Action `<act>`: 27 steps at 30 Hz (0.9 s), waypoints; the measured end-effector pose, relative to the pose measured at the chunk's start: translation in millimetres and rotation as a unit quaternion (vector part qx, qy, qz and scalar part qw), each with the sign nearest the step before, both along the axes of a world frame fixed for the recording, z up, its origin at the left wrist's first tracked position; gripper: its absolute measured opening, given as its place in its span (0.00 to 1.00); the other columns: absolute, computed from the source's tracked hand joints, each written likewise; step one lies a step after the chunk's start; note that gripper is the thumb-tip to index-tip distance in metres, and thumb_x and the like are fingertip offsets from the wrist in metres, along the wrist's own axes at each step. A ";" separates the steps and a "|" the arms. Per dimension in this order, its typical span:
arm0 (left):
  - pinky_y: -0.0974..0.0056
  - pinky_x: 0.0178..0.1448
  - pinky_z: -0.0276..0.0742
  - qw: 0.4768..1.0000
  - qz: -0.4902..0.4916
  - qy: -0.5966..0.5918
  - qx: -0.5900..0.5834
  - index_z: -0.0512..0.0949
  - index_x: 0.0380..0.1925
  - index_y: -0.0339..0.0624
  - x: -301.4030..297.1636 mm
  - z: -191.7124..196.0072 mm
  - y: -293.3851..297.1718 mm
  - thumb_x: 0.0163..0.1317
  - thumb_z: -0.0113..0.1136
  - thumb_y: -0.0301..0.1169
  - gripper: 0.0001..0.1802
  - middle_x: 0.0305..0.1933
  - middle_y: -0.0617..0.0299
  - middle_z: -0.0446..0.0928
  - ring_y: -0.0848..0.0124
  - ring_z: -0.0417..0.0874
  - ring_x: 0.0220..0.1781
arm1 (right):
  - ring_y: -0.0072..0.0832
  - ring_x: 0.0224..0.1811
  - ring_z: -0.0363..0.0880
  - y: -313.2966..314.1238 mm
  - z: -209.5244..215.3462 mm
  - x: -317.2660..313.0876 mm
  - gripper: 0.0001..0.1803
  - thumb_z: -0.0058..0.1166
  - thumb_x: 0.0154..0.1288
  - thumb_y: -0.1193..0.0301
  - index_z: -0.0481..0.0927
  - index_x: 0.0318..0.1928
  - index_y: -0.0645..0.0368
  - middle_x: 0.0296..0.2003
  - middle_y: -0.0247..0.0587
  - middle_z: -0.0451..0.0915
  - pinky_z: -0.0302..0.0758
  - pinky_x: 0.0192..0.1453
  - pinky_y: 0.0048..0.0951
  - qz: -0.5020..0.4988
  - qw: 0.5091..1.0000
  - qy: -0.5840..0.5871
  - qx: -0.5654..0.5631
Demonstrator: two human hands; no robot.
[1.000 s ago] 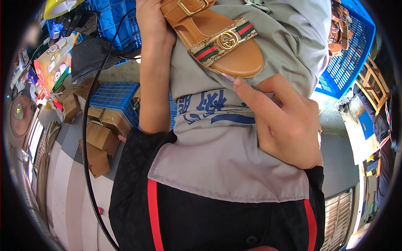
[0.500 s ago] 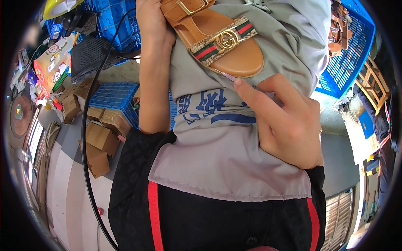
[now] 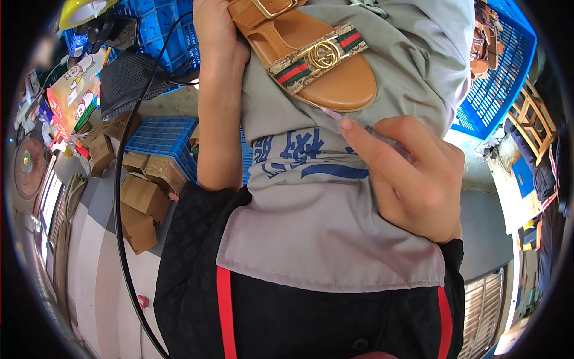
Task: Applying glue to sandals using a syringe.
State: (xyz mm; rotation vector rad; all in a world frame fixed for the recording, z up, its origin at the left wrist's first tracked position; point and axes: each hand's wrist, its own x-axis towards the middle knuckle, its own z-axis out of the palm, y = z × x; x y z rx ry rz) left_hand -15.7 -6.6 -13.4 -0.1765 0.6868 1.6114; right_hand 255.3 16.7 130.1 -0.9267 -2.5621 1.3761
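A tan sandal [image 3: 344, 84] rests on the grey apron [image 3: 335, 233] over my lap, its toe toward me. Across its front runs a patterned strap with green and red bands and a round gold ornament; a buckled strap [image 3: 275, 7] is farther up. My left hand [image 3: 216, 33] grips the sandal's left side near the top edge, fingers partly hidden. My right hand [image 3: 418, 173] pinches a thin, pale, see-through tool [image 3: 330, 113] between thumb and forefinger. Its tip is at the sole's edge by the toe; I cannot tell exactly what tool it is.
A blue crate [image 3: 499, 72] with more tan sandals stands at the far right. Left of me are cardboard boxes [image 3: 143, 197], a blue crate [image 3: 161, 139] and a black mesh bag [image 3: 128, 84]. A black cable [image 3: 121, 209] hangs down the left side.
My right hand has shifted slightly right and toward me, the thin tool moving with it along the sole's edge. The sandal and my left hand stay almost where they were.
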 end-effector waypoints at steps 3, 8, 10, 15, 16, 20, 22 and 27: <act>0.63 0.54 0.79 0.901 -0.007 0.381 -0.207 0.74 0.47 0.36 13.9 8.1 8.0 0.64 0.61 0.31 0.14 0.44 0.52 0.81 0.65 0.82 0.44 | 0.30 0.24 0.77 -2.1 -1.8 -1.4 0.29 0.60 0.43 0.86 0.86 0.50 0.55 0.33 0.39 0.77 0.73 0.24 0.29 0.005 1.000 0.000 0.005; 0.63 0.54 0.79 0.899 -0.009 0.385 -0.207 0.74 0.47 0.36 14.7 11.2 8.9 0.64 0.60 0.32 0.14 0.44 0.53 0.81 0.65 0.82 0.43 | 0.30 0.25 0.78 -1.4 -1.8 -3.2 0.29 0.60 0.42 0.85 0.87 0.50 0.54 0.33 0.38 0.77 0.72 0.25 0.29 0.009 1.000 -0.013 0.004; 0.63 0.54 0.79 0.899 -0.013 0.388 -0.204 0.74 0.47 0.36 14.8 9.8 8.5 0.64 0.61 0.32 0.14 0.44 0.52 0.81 0.65 0.82 0.43 | 0.30 0.25 0.77 -3.2 -2.5 -3.9 0.29 0.59 0.42 0.85 0.87 0.50 0.54 0.32 0.38 0.76 0.72 0.24 0.29 0.007 1.000 -0.016 0.003; 0.63 0.54 0.79 0.899 -0.012 0.386 -0.207 0.74 0.47 0.37 11.3 6.6 6.7 0.65 0.60 0.31 0.14 0.44 0.52 0.81 0.65 0.82 0.43 | 0.30 0.25 0.77 -3.1 -1.7 -5.5 0.30 0.58 0.41 0.85 0.86 0.50 0.54 0.31 0.37 0.75 0.72 0.24 0.29 0.005 1.000 -0.020 0.006; 0.63 0.54 0.79 0.973 -0.006 0.201 -0.110 0.74 0.47 0.37 1.9 2.5 0.4 0.65 0.60 0.31 0.14 0.44 0.52 0.81 0.65 0.82 0.44 | 0.30 0.25 0.77 -2.7 -1.0 -5.1 0.30 0.58 0.41 0.85 0.86 0.50 0.54 0.31 0.37 0.75 0.72 0.24 0.29 0.008 1.000 -0.022 0.003; 0.62 0.55 0.79 0.898 -0.011 0.385 -0.215 0.73 0.47 0.36 17.0 9.0 9.6 0.65 0.60 0.31 0.14 0.44 0.52 0.81 0.64 0.82 0.44 | 0.30 0.25 0.77 -3.7 -0.2 -4.2 0.30 0.58 0.42 0.85 0.86 0.50 0.54 0.31 0.37 0.75 0.72 0.24 0.30 0.008 1.000 -0.028 0.001; 0.62 0.55 0.79 0.900 -0.010 0.387 -0.203 0.73 0.48 0.36 15.7 6.4 7.7 0.65 0.60 0.31 0.15 0.44 0.52 0.81 0.64 0.82 0.44 | 0.30 0.25 0.77 -3.6 -0.1 -3.7 0.29 0.58 0.42 0.85 0.86 0.50 0.54 0.31 0.37 0.75 0.72 0.24 0.30 0.009 1.000 -0.029 -0.002; 0.62 0.54 0.80 0.903 -0.012 0.380 -0.202 0.73 0.48 0.36 15.0 8.2 7.8 0.65 0.60 0.32 0.15 0.44 0.51 0.80 0.64 0.82 0.44 | 0.30 0.25 0.78 -4.1 1.3 -3.9 0.29 0.58 0.43 0.85 0.86 0.50 0.54 0.31 0.37 0.75 0.73 0.25 0.31 0.003 0.999 -0.034 -0.009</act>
